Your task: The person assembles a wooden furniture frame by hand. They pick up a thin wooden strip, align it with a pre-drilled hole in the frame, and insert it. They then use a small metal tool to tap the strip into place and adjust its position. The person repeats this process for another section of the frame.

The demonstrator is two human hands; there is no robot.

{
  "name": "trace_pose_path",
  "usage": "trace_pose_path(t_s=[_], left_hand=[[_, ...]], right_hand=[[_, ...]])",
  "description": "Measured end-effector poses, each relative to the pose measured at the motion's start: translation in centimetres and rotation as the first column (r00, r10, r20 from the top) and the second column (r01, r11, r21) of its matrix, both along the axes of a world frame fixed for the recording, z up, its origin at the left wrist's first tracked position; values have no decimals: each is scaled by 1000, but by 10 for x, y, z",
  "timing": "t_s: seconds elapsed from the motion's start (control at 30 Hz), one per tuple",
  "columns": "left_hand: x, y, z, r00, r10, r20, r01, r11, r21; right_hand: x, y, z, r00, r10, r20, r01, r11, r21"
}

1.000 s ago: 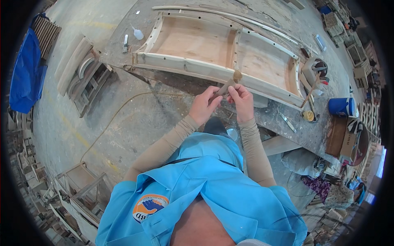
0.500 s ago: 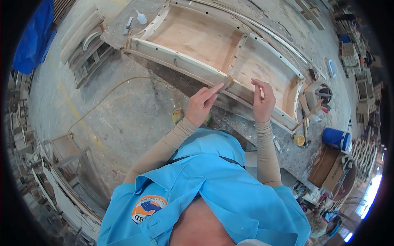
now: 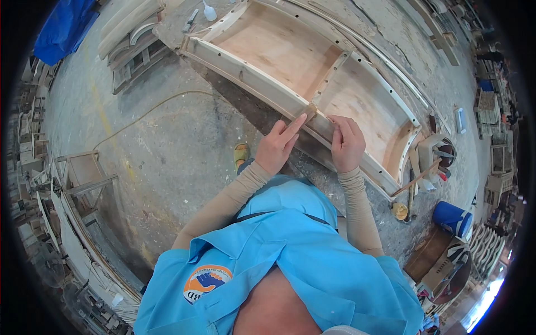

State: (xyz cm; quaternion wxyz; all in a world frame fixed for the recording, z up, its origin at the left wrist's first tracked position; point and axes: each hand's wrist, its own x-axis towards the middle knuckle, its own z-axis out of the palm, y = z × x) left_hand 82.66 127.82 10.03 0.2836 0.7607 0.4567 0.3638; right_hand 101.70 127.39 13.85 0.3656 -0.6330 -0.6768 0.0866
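Observation:
A curved, pale wooden frame point(image 3: 268, 76) with two shallow plywood-bottomed compartments lies on the workbench before me. Its light rails carry small dark holes. My left hand point(image 3: 277, 146) is closed at the near rail, the index finger stretched along a small brown wooden piece point(image 3: 308, 111) where the middle divider meets that rail. Just right of it, my right hand point(image 3: 348, 144) has its fingers curled and pinched together over the near rail. Whatever lies between those fingertips is hidden.
At the bench's right end sit a container with tools point(image 3: 432, 151), a yellowish round tub point(image 3: 399, 211) and a blue cylindrical jug point(image 3: 452, 219). A white squeeze bottle point(image 3: 209, 11) stands at the far left. A hose point(image 3: 162, 106) runs across the floor; stacked wooden parts point(image 3: 134, 47) stand beyond.
My right hand has moved left and closer to my left hand, its fingers curling in at the rail. The left hand has shifted slightly right. My view has turned a little.

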Motion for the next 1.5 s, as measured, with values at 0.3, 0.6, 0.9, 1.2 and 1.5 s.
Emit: trace_pose_path(t_s=[0.3,0.6,0.9,1.2,1.5], left_hand=[[6,-1,3,999,-4,-54,4,1000,-1],[10,-2,1,999,20,-48,-20,1000,9],[14,-2,-4,999,39,-34,-38,999,19],[13,-2,-2,999,27,-38,-27,1000,1],[13,-2,-3,999,17,-31,-19,998,-54]], right_hand=[[0,-2,0,1000,8,-31,-8,1000,-2],[0,-2,-1,1000,9,-17,-9,1000,-5],[0,-1,-1,997,78,-2,-78,997,13],[1,0,-3,995,94,42,-94,996,1],[1,1,-3,994,95,50,-95,995,10]])
